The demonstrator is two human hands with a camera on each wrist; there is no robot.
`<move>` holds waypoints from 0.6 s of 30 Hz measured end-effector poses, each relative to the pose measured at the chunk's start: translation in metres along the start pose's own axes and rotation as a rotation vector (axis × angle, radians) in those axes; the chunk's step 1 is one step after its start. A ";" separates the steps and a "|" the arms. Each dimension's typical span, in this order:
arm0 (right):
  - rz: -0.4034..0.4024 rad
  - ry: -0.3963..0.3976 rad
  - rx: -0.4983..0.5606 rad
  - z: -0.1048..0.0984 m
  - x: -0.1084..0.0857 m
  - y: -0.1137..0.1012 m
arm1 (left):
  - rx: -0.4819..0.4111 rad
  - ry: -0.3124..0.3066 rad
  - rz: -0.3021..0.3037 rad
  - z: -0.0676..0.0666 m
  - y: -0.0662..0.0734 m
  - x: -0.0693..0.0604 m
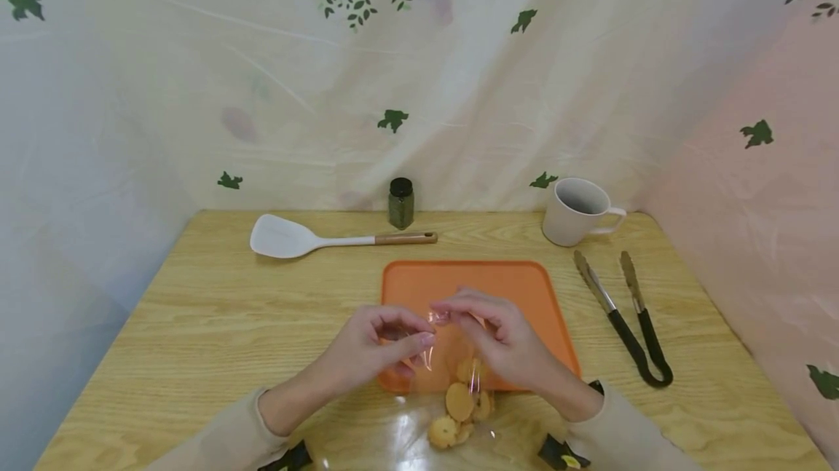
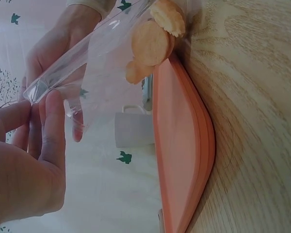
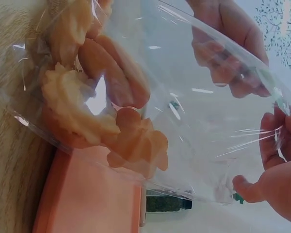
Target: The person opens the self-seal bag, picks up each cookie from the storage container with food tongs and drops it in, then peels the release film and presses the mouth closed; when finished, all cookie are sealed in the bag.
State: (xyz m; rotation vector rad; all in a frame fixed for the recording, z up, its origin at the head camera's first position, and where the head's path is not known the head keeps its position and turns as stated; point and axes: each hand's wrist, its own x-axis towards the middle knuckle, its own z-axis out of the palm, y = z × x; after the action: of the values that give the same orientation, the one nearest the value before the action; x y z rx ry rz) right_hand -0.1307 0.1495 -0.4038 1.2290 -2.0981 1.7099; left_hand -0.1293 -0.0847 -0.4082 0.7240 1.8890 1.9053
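Hanging between two bare hands, a clear plastic bag (image 3: 184, 97) of cookies (image 1: 459, 402) is held above the near edge of an orange tray (image 1: 409, 285). The bag's top edge is pinched by the left hand (image 1: 368, 351), its thumb and forefinger drawn close together on the thin film. By the right hand (image 1: 506, 333), just beside it, the same edge is gripped, with creases gathered at the fingers; how tightly it is squeezed cannot be told. In the lower part of the bag the cookies are bunched together: some plain and round, some ridged, one shaped like a flower. Both forearms are covered by pale sleeves (image 1: 226, 424).

The tray is laid flat on a wooden desk (image 1: 216, 333). Beyond it, to the left, a white spatula (image 1: 285, 238) with a wooden handle end is seen lying sideways. Just behind that handle, a small dark-lidded jar (image 1: 401, 209) is stood upright. To the right, a pale mug (image 1: 566, 220) is placed near the back, its handle turned right. In front of it lie black-handled tongs (image 1: 628, 340), their arms spread apart. The desk is backed by a pale cloth (image 1: 459, 70) printed with green leaves.
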 end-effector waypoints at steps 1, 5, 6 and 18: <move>0.036 0.006 -0.002 0.000 0.000 -0.001 | 0.003 0.001 -0.002 0.000 0.000 0.000; 0.110 0.005 0.016 0.001 0.000 -0.003 | 0.008 0.007 -0.012 0.000 0.000 0.000; 0.106 0.002 0.017 0.002 0.000 -0.003 | 0.009 0.008 -0.013 0.000 0.000 0.000; 0.092 0.019 -0.123 -0.004 -0.004 0.003 | -0.001 -0.004 0.002 0.001 0.001 0.001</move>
State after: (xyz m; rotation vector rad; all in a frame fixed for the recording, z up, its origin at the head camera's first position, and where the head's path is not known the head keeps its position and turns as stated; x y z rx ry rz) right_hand -0.1308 0.1547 -0.4071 1.0944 -2.2436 1.5941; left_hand -0.1293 -0.0835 -0.4073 0.7289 1.8852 1.9045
